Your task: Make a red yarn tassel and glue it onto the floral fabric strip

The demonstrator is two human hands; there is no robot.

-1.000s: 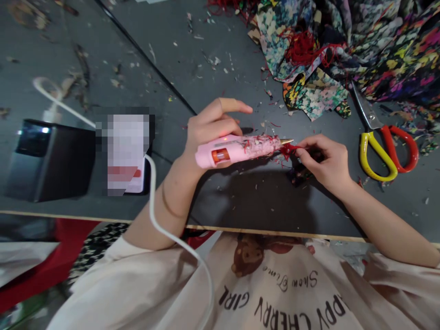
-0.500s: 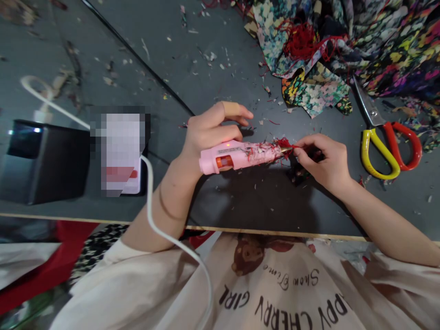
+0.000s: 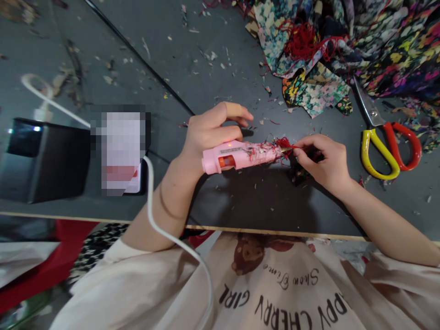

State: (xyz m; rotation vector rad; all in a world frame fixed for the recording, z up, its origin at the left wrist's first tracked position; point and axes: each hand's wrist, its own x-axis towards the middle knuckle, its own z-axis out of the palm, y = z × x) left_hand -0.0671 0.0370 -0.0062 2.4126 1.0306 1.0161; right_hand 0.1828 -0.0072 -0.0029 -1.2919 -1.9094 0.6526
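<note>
My left hand (image 3: 213, 130) is wrapped round a pink glue gun (image 3: 240, 155), with a bandage on one finger. Red threads and scraps cling to the gun's front half, and its metal tip points right. My right hand (image 3: 321, 158) pinches the end of a red thread (image 3: 294, 147) right at the tip. A small tangle of red threads (image 3: 283, 143) surrounds the tip. Beneath my right fingertips lies a dark piece (image 3: 298, 175), too shadowed to make out.
Scissors (image 3: 376, 128) with yellow and red handles lie at the right. Floral fabric (image 3: 316, 89) fills the upper right. A phone (image 3: 132, 185), a black box (image 3: 58, 160), a white cable (image 3: 150, 197) and a black rod (image 3: 144, 64) are at the left. Scraps litter the table.
The glue gun's rear end has shifted very slightly to the right within my left hand. My right hand keeps its pinch, almost unmoved.
</note>
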